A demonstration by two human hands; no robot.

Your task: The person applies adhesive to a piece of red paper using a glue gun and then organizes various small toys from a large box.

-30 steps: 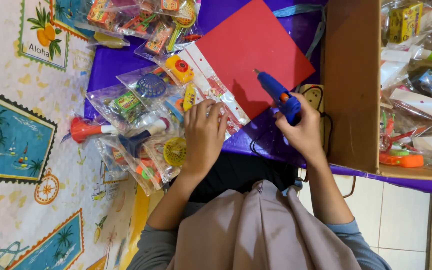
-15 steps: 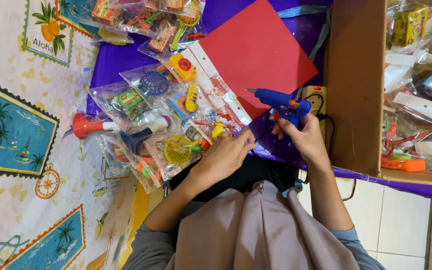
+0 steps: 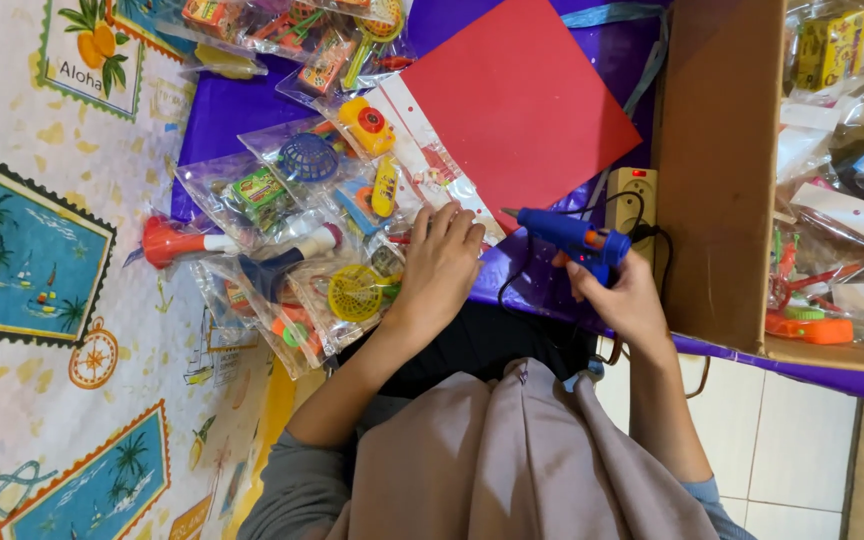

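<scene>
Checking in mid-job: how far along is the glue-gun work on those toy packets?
Done, it seems: many bagged toy packets already lie piled on the purple sheet. In hand: the right hand holds the blue glue gun, nozzle toward the white header strip that the left hand presses flat. Left: the red card lies bare; whether any glue is down cannot be seen.

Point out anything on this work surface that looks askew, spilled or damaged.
Nothing looks spilled or broken. The red sheet lies skewed, one corner over the packets' white header cards, and the clear toy packets are heaped loosely, overlapping, beside the left hand.
</scene>
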